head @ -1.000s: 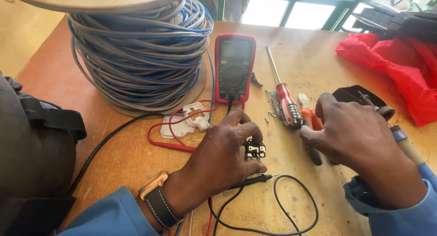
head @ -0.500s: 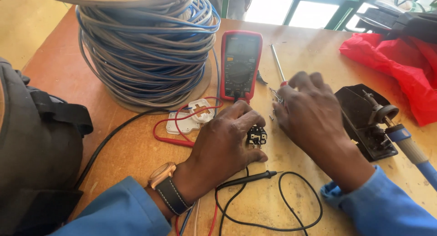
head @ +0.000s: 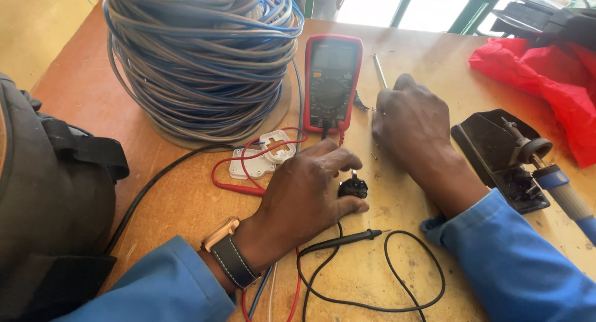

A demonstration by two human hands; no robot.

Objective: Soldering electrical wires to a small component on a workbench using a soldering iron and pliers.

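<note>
My left hand [head: 304, 195], a watch on its wrist, pinches a small black electrical part [head: 352, 187] against the wooden table [head: 180, 204]. My right hand [head: 413, 120] is curled over a screwdriver. Only the metal shaft [head: 379, 70] shows beyond the fingers, and the handle is hidden. A red multimeter [head: 332, 80] lies just beyond both hands, its red lead [head: 248, 167] looping over a white socket plate [head: 264, 154]. A black probe [head: 347, 240] with its coiled wire lies near my left hand.
A large spool of grey and blue cable [head: 202, 55] stands at the back left. A soldering iron [head: 562, 188] rests on its black stand [head: 496, 151] at the right, with a red cloth [head: 546, 73] behind it. A dark bag [head: 43, 191] fills the left edge.
My right hand has moved left from beside the soldering stand onto the screwdriver and now covers its handle. My left hand has stayed on the small black part.
</note>
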